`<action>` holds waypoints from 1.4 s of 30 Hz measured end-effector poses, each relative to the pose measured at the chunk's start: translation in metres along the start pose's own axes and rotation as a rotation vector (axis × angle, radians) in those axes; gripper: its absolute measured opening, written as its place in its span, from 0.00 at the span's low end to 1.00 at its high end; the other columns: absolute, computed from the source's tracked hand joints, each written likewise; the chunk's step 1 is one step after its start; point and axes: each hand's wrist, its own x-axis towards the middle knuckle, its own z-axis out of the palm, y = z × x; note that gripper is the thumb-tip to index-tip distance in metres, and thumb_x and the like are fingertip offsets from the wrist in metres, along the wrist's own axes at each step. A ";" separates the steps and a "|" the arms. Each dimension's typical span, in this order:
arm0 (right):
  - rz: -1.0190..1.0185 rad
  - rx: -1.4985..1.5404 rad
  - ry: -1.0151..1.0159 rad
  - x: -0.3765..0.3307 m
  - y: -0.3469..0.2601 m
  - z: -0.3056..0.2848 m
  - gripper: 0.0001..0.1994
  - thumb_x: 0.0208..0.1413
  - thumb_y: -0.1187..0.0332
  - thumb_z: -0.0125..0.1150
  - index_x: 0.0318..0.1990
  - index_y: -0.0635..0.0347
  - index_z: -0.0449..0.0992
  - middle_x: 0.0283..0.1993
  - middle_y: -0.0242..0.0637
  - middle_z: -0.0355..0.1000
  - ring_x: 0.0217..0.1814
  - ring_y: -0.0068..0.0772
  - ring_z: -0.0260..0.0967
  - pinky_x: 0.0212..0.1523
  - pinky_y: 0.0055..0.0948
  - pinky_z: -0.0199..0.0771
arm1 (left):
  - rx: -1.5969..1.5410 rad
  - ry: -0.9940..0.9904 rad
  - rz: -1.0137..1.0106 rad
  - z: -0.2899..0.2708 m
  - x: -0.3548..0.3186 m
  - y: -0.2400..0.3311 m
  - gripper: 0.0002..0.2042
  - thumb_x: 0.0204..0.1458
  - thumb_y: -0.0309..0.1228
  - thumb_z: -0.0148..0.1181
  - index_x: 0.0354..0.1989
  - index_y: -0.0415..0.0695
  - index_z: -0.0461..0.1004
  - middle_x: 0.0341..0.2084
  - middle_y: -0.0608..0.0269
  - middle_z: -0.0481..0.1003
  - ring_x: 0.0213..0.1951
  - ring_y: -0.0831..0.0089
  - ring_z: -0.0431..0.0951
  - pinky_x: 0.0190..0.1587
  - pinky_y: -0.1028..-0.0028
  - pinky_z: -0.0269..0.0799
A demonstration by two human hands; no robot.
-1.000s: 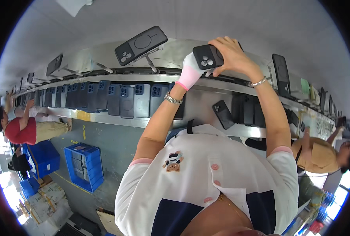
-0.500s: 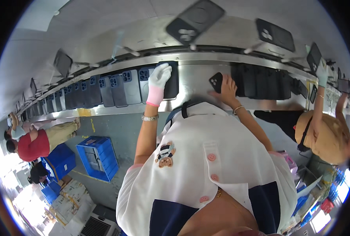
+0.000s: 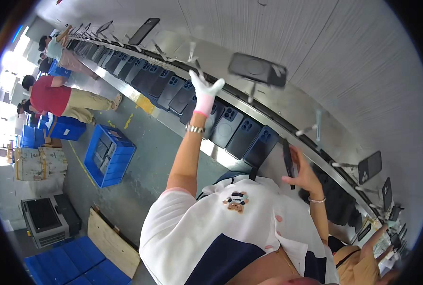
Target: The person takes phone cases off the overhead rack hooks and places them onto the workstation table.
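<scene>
My left hand (image 3: pixel 206 92), in a white glove with a pink cuff, reaches over the line with its fingers spread and nothing in it. Its fingertips are close to a bare pale holder (image 3: pixel 192 53) on the rail; whether they touch it I cannot tell. In my ungloved right hand (image 3: pixel 307 175) a dark phone case (image 3: pixel 288 160) is gripped by its edges, seen nearly edge-on. Below the rail, a long row of dark and grey phone cases (image 3: pixel 226 129) lies overlapping on the metal ledge. Another phone case (image 3: pixel 256 69) sits on a holder further along.
The rail (image 3: pixel 263 114) runs diagonally, with holders standing out from it. More black cases (image 3: pixel 332 192) lie beyond my right hand. A blue crate (image 3: pixel 109 156) stands on the floor at left. Co-workers in red (image 3: pixel 50 95) and tan (image 3: pixel 363 266) are along the line.
The view has turned and shifted. My left hand has gone from a case on the ledge up to the rail. My right hand has raised its case off the metal surface.
</scene>
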 end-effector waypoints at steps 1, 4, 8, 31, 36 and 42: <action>-0.135 0.094 -0.025 0.014 -0.022 -0.002 0.50 0.34 0.66 0.78 0.67 0.64 0.53 0.61 0.46 0.62 0.66 0.40 0.60 0.66 0.36 0.57 | 0.254 0.045 0.079 0.001 0.019 -0.001 0.59 0.41 0.32 0.75 0.70 0.32 0.27 0.69 0.43 0.41 0.71 0.57 0.46 0.70 0.66 0.47; -0.262 0.176 0.033 0.051 -0.089 -0.013 0.54 0.33 0.68 0.82 0.68 0.62 0.51 0.63 0.43 0.62 0.67 0.35 0.59 0.66 0.34 0.58 | 0.308 0.093 0.090 0.032 0.039 0.017 0.64 0.34 0.39 0.78 0.70 0.34 0.30 0.70 0.42 0.35 0.72 0.54 0.38 0.71 0.63 0.40; -0.564 0.113 0.211 0.111 -0.108 -0.036 0.54 0.35 0.62 0.82 0.68 0.57 0.49 0.62 0.39 0.63 0.66 0.32 0.59 0.63 0.33 0.63 | -0.022 0.089 0.098 0.071 0.018 0.014 0.47 0.39 0.32 0.76 0.66 0.34 0.52 0.47 0.58 0.65 0.50 0.70 0.66 0.56 0.71 0.63; -0.213 -0.528 0.435 0.023 -0.084 -0.127 0.50 0.27 0.64 0.82 0.63 0.53 0.60 0.59 0.37 0.65 0.65 0.38 0.57 0.67 0.39 0.54 | -0.438 -0.971 -0.290 0.199 -0.101 0.032 0.16 0.51 0.19 0.63 0.42 0.39 0.61 0.37 0.59 0.72 0.43 0.75 0.75 0.49 0.73 0.71; -0.054 -0.891 0.295 0.007 -0.070 -0.144 0.46 0.23 0.67 0.79 0.60 0.52 0.66 0.56 0.35 0.67 0.61 0.43 0.58 0.65 0.40 0.54 | -0.188 -1.024 -0.089 0.253 -0.145 0.034 0.14 0.48 0.23 0.64 0.43 0.40 0.71 0.33 0.69 0.76 0.34 0.79 0.76 0.36 0.75 0.74; 0.077 -0.939 0.438 -0.079 -0.036 -0.192 0.46 0.28 0.61 0.77 0.63 0.51 0.64 0.62 0.37 0.65 0.63 0.46 0.57 0.67 0.43 0.49 | -0.496 -1.103 -0.427 0.317 -0.212 0.022 0.23 0.48 0.25 0.67 0.52 0.36 0.67 0.41 0.58 0.76 0.33 0.77 0.76 0.32 0.73 0.73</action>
